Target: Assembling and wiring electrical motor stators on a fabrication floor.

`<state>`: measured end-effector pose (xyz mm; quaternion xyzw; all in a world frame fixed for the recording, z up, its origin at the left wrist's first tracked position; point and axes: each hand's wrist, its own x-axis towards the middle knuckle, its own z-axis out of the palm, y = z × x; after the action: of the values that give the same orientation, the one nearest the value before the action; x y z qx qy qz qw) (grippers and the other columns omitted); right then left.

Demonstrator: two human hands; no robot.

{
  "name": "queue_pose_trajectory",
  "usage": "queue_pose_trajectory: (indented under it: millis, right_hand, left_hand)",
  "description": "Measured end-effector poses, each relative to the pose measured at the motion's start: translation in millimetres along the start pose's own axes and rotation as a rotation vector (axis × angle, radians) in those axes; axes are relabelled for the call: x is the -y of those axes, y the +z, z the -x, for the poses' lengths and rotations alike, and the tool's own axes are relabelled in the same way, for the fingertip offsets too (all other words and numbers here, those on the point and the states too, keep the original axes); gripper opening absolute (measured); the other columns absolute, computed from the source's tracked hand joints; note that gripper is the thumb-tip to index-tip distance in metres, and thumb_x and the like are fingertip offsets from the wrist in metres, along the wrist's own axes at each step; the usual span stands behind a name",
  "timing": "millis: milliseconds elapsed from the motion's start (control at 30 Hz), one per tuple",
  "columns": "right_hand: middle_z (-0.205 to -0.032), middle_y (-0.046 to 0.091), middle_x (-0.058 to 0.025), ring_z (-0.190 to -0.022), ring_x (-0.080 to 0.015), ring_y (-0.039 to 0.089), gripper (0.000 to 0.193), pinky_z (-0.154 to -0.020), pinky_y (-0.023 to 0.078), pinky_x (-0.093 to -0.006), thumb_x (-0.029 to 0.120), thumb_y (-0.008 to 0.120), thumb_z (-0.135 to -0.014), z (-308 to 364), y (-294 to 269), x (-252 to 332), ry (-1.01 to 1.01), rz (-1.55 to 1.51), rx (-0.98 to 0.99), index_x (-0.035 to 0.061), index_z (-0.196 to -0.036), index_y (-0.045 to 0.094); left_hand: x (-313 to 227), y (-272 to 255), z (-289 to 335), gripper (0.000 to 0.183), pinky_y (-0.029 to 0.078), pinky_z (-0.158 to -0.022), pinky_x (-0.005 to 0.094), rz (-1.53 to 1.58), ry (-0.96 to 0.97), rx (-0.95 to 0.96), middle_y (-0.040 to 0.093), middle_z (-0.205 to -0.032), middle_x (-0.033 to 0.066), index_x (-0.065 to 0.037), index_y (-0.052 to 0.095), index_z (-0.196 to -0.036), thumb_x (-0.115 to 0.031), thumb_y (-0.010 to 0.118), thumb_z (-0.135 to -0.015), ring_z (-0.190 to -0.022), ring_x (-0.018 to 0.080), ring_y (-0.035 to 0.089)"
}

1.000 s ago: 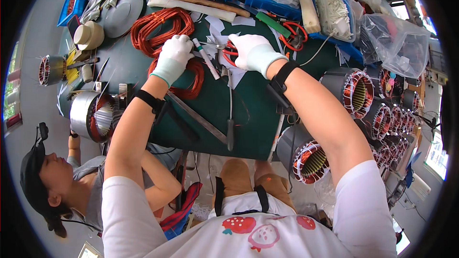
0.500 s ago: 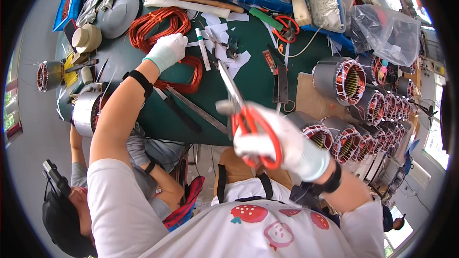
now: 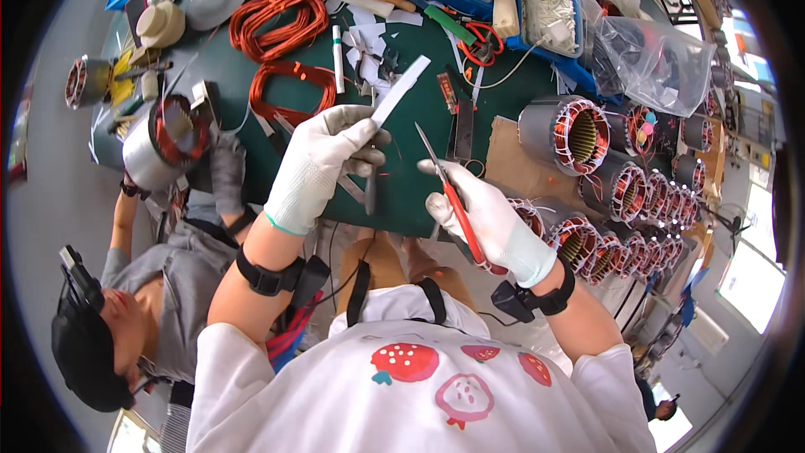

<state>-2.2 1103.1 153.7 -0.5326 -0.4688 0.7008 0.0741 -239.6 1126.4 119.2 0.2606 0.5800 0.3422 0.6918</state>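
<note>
In the head view, the left hand point(image 3: 327, 155) holds up a white strip point(image 3: 401, 91). Its grip is narrow, thumb and fingers pinched on the lower end, so most of the strip stands free, slanting up and to the right. That hold probably serves to keep its length clear of the fingers.

The right hand point(image 3: 482, 214) has its grip closed around red-handled scissors point(image 3: 465, 222), handles in the palm and blades angled up and to the left. The blade tips are near the strip but apart from it. Seen nearly edge-on, the blades do not show whether they are spread, and I cannot tell which fingers pass through the loops. Both hands are in front of the body above the near side of the green surface point(image 3: 402, 193), likely for an easy look at strip and blades together.

Beyond the hands, two coils of copper-coloured wire lie one behind the other, the farther coil point(image 3: 251, 33) and the nearer coil point(image 3: 260, 88), with a white marker point(image 3: 337, 59) and paper scraps point(image 3: 369, 33) just to their right, perhaps grouped for reach. On the right, wound stators stand in rows, the nearest large stator point(image 3: 545, 138) beside brown cardboard point(image 3: 511, 159), which may be there to protect the surface. At left, a co-worker's gloved hand point(image 3: 228, 168) is beside another stator point(image 3: 142, 155).
</note>
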Motion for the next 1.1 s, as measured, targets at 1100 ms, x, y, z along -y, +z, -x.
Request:
queue_pose_trajectory:
  millis: [1100]
  right_hand:
    - [-0.08, 0.066, -0.0202, -0.073, -0.0347, 0.068, 0.054, -0.068, 0.052, -0.037, 0.04, 0.07, -0.09, -0.7, 6.3, 5.7, -0.139, 0.549, -0.031, 0.0055, -0.129, 0.06]
  left_hand:
    - [19.1, 6.4, 25.0, 0.031, 0.049, -0.062, 0.0191, 0.021, -0.121, 0.039, 0.067, -0.083, 0.0019, 0.002, 0.068, -0.109, -0.021, 0.069, -0.089, -0.065, 0.0061, 0.059]
